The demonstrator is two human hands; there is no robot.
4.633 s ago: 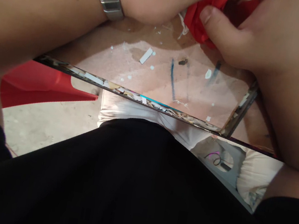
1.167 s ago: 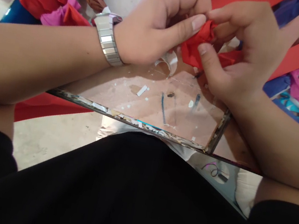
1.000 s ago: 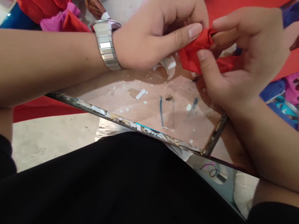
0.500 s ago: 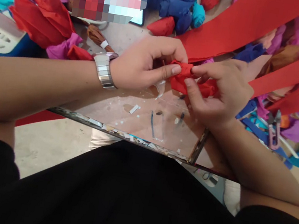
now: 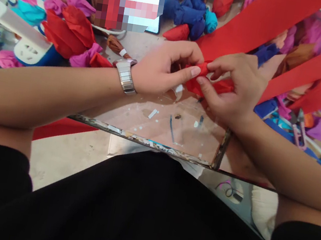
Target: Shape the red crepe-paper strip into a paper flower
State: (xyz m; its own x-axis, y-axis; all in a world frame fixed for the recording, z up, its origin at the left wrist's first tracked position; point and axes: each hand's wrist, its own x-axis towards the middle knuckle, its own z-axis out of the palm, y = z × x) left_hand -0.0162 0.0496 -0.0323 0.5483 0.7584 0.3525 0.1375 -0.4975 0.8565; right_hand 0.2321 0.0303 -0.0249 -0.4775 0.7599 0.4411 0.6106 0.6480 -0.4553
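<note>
Above the table, my left hand (image 5: 169, 66) pinches a bunched piece of red fabric (image 5: 194, 85) between thumb and fingers. A silver watch (image 5: 126, 76) is on that wrist. My right hand (image 5: 237, 89) grips the same fabric from the right, its thumb and forefinger close to my left thumb. Behind the hands, a long red fabric strip (image 5: 254, 25) runs up toward the upper right; whether it joins the held piece is hidden by my fingers.
Rolled fabric bundles in red (image 5: 67, 32), blue (image 5: 190, 9) and other colours crowd the table. A white power strip (image 5: 27, 50) lies left, pink thread snips (image 5: 299, 132) right. Paper scraps (image 5: 153, 113) dot the tabletop (image 5: 159, 126). A lit phone is partly blurred out at the top.
The view has shifted, so the table things sit further right on the left side. Both hands keep hold of the red fabric, with their fingertips slightly closer together.
</note>
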